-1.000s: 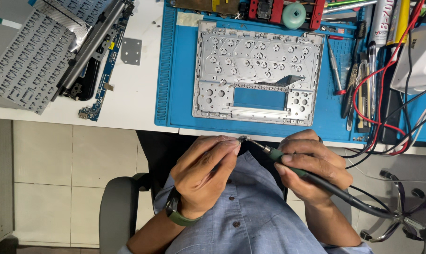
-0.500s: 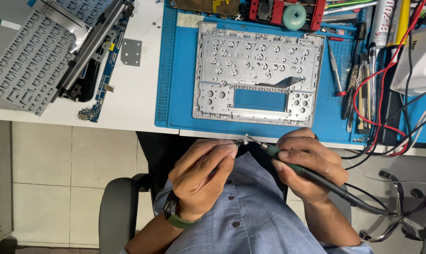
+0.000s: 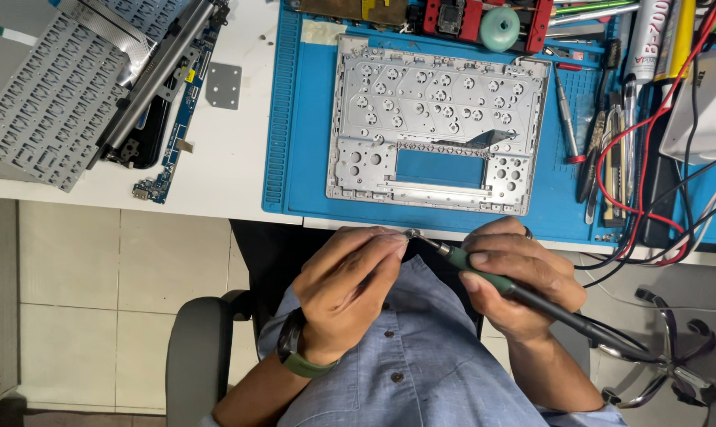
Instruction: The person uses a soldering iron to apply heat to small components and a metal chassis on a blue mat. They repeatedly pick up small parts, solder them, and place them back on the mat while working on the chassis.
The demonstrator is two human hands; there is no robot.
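Note:
My right hand (image 3: 520, 273) grips a soldering iron (image 3: 484, 273) with a green grip and a black cable running off to the lower right. Its metal tip points left and meets something tiny pinched in the fingertips of my left hand (image 3: 350, 281), just below the table's front edge; the pinched thing is too small to identify. My left wrist wears a green-strapped watch (image 3: 294, 352). On the blue work mat (image 3: 294, 119) above my hands lies a silver laptop keyboard frame (image 3: 437, 126) with a rectangular cut-out.
A detached grey keyboard (image 3: 49, 95), a dark laptop part (image 3: 148, 87), a blue circuit board (image 3: 172, 134) and a small metal plate (image 3: 223, 85) lie on the white table at left. Tools, tweezers and red and black wires (image 3: 642, 134) crowd the right side. A chair armrest (image 3: 200, 348) is below left.
Both hands have drifted slightly, keeping the iron's tip against the small thing in my left fingertips. Nothing on the table has moved.

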